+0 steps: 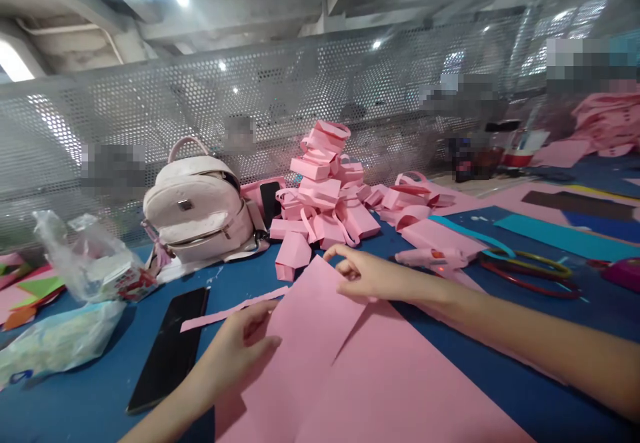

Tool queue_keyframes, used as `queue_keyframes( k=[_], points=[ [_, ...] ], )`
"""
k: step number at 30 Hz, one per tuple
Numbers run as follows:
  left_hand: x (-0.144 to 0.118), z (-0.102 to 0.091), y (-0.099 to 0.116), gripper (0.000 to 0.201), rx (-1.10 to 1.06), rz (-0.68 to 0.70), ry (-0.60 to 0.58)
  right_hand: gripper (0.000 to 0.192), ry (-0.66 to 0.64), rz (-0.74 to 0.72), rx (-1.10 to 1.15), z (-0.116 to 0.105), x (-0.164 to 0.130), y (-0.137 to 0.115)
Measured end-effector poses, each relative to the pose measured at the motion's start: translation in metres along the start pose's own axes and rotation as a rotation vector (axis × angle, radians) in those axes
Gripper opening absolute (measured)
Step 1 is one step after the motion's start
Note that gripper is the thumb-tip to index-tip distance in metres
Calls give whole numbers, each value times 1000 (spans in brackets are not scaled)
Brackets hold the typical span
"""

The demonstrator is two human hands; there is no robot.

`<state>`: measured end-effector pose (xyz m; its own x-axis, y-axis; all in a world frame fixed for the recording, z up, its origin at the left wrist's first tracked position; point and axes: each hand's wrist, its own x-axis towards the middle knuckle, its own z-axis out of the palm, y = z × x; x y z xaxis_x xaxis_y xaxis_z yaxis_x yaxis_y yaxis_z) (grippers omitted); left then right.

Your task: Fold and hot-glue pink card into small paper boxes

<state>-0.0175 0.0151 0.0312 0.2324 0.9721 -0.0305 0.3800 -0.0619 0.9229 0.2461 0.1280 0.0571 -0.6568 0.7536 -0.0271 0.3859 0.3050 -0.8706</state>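
Note:
A smaller pink sheet of paper (315, 309) stands tilted above a larger pink sheet (400, 389) on the blue table. My right hand (363, 273) pinches the smaller sheet near its upper right edge, the index finger curled over the top. At the left edge of that sheet, my left hand (245, 343) grips it with the thumb in front; some of its fingertips are hidden. A narrow pink paper strip (235, 307) lies behind my left hand, its end over a black phone (170, 349). Just beyond my right forearm rests a pink glue gun (433, 257).
Folded pink paper boxes (320, 189) are piled at the back centre, beside a pale backpack (195, 209). Plastic bags (75, 256) stand at the left. Blue paper (565, 236), coloured rings (530, 273) and a magenta object (623, 273) lie right. Perforated metal panels (280, 89) close off the back.

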Motion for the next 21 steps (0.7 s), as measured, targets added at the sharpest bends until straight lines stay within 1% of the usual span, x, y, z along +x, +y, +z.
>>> queue_keyframes(
  k=[2, 3, 5, 6, 8, 9, 11, 13, 16, 18, 21],
  points=[
    [0, -3, 5, 48, 71, 11, -70, 56, 28, -69, -99, -2, -4, -6],
    [-1, -2, 8, 46, 99, 9, -105, 58, 20, -107, -162, 0, -8, -11],
    [-4, 1, 10, 46, 150, 9, -139, 48, -51, -146, -282, 7, -16, -22],
    [-6, 4, 11, 46, 175, 14, -141, 39, -86, -163, -346, 12, -20, -26],
    [-9, 10, 9, 48, 247, 27, -121, 17, -130, -207, -468, 20, -25, -32],
    [-10, 13, 8, 49, 300, 34, -103, 11, -140, -221, -526, 24, -26, -33],
    [-12, 18, 5, 50, 440, 70, -71, 16, -142, -242, -619, 29, -28, -32],
    [-14, 23, 1, 45, 612, 170, -37, 18, -125, -268, -679, 33, -27, -27],
    [-16, 29, -6, 38, 819, 379, 33, 19, -79, -309, -700, 41, -27, -17],
    [-16, 31, -11, 36, 875, 465, 74, 21, -64, -341, -697, 49, -27, -10],
    [-17, 33, -18, 37, 917, 525, 96, 17, -17, -428, -731, 62, -27, 1]
  ],
)
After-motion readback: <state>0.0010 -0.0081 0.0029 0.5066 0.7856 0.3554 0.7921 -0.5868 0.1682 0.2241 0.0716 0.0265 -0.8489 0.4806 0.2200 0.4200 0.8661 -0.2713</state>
